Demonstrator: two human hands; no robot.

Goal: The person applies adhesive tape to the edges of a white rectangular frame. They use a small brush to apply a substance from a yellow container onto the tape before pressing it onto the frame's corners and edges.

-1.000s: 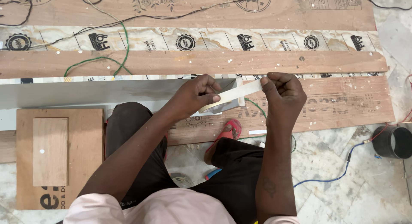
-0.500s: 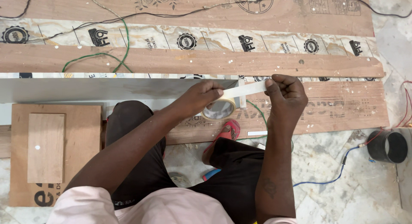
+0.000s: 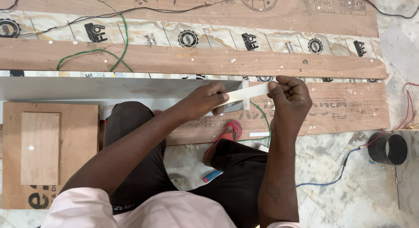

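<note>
My left hand [image 3: 206, 100] grips a roll of pale masking tape, mostly hidden under its fingers. A strip of tape [image 3: 244, 94] runs from the roll to my right hand [image 3: 290, 97], which pinches its free end between thumb and fingers. Both hands hover at the right end of a long grey-white panel [image 3: 100, 89] lying across my knees. A short piece of tape [image 3: 245, 86] is stuck upright on the panel's end. Beneath the hands lies a brown plywood strip [image 3: 345, 108].
Long wooden planks [image 3: 183, 60] and printed plywood sheets fill the far side, with a green wire [image 3: 118, 53] looped over them. A square board [image 3: 48, 153] with a smaller block on it lies at left. A black cup [image 3: 387, 148], red and blue wires and a red sandal [image 3: 229, 133] sit on the marble floor.
The hands have drawn apart, pulling a longer strip of tape out from the roll. The roll, visible under the left hand half a second ago, is now covered by the fingers.
</note>
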